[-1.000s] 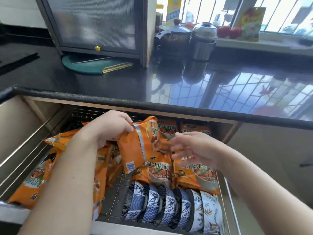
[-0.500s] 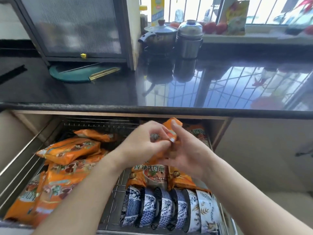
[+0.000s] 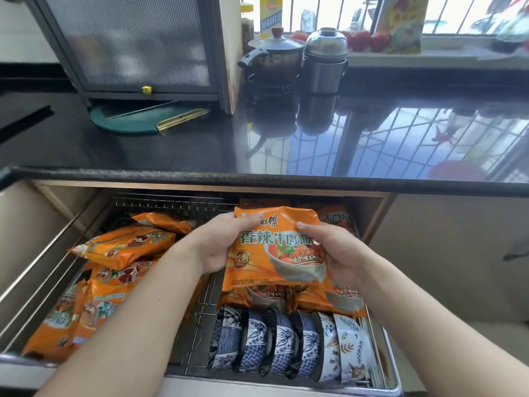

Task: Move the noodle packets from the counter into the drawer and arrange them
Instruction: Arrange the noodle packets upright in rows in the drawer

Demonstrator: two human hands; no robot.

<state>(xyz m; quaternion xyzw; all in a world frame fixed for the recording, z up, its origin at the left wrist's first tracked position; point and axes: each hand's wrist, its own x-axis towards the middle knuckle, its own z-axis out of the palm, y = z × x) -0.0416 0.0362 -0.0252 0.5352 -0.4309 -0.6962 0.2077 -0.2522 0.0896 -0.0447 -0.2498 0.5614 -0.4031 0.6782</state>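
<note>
An orange noodle packet (image 3: 279, 250) faces me flat, printed side up, over the right half of the open drawer (image 3: 286, 389). My left hand (image 3: 220, 247) grips its left edge and my right hand (image 3: 339, 253) grips its right edge. Under it lie more orange packets (image 3: 329, 299) in a row, partly hidden. Several loose packets (image 3: 126, 247) are piled in the drawer's left half, some tilted, reaching down to the front left corner (image 3: 65, 319).
A row of blue-and-white bowls (image 3: 289, 342) stands on edge along the drawer's front right. The black counter (image 3: 200, 144) above carries a green board (image 3: 143, 118), a lidded pot (image 3: 274, 58), a steel steamer (image 3: 326, 61) and a glass-door cabinet (image 3: 134, 47).
The packet was pinched edge-on between both hands; now it is turned flat with its front facing up and lowered slightly over the right-hand row. My view has shifted a little.
</note>
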